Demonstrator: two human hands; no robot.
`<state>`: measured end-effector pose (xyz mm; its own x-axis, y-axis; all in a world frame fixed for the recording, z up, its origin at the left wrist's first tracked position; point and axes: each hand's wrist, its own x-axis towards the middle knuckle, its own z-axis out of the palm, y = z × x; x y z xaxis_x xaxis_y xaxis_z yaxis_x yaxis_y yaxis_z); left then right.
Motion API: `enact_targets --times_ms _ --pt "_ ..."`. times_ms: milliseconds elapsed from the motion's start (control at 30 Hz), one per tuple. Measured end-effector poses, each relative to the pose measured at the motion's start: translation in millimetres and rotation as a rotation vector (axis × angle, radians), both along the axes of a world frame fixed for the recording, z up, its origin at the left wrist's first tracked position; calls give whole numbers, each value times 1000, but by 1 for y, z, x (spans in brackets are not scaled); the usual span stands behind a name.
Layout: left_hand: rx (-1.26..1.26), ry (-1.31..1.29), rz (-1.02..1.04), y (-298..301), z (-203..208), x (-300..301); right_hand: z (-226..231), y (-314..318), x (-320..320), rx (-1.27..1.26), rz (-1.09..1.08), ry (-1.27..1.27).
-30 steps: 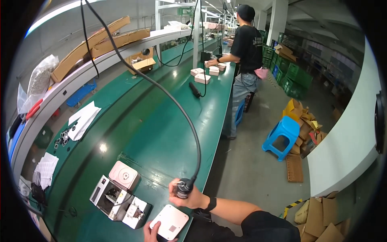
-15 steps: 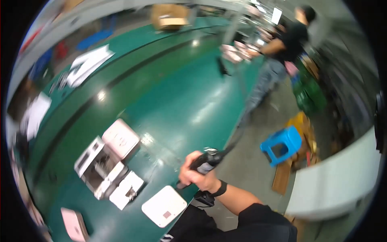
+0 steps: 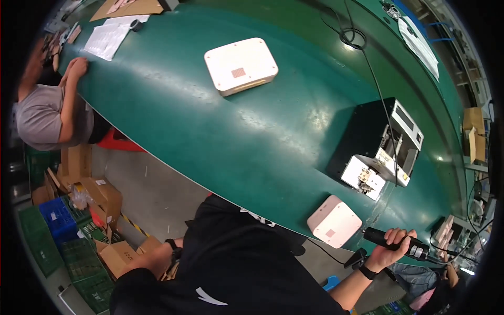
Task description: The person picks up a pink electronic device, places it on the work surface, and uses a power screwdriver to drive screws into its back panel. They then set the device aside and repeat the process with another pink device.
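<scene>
we find the right hand [image 3: 389, 251] closed around a black handheld driver [image 3: 376, 236], its fingers wrapped over the barrel and a black band on the wrist. the driver lies slantwise over the near edge of the green table [image 3: 210, 136], its thin tip pointing left, just beside the near white housing [image 3: 336, 223]. we cannot tell whether tip and housing touch.

that housing rests on the table by the near edge, its face with a small square grille turned up. we record the left hand [image 3: 149, 261] low at the person's left, well apart from both housings, in line with an open cardboard box [image 3: 113, 256]. it is blurred, so we cannot tell whether its fingers are wide or narrow, or whether it touches the box.

we note a black-and-white machine [image 3: 377, 149] beyond the near housing, with a thin black cable [image 3: 353, 39] coiled on the table and running across it. the far white housing [image 3: 241, 67] lies grille up, well apart from the machine. at the far left, we observe a co-worker in a grey shirt [image 3: 47, 118], hands together at the table's edge, near white papers [image 3: 108, 41].
</scene>
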<state>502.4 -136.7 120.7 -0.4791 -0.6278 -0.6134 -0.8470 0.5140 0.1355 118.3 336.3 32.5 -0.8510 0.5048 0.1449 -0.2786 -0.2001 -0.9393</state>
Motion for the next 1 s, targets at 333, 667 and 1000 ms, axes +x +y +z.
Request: enact_targets --times_ms 333,667,1000 --pt "426 134 -1036 -123 -200 -356 27 -33 -26 -125 -361 -262" --pt "616 320 -1818 59 -310 -612 31 -35 17 96 -314 -40" --pt "543 415 -1933 113 -327 -616 40 -29 14 139 -233 -143"
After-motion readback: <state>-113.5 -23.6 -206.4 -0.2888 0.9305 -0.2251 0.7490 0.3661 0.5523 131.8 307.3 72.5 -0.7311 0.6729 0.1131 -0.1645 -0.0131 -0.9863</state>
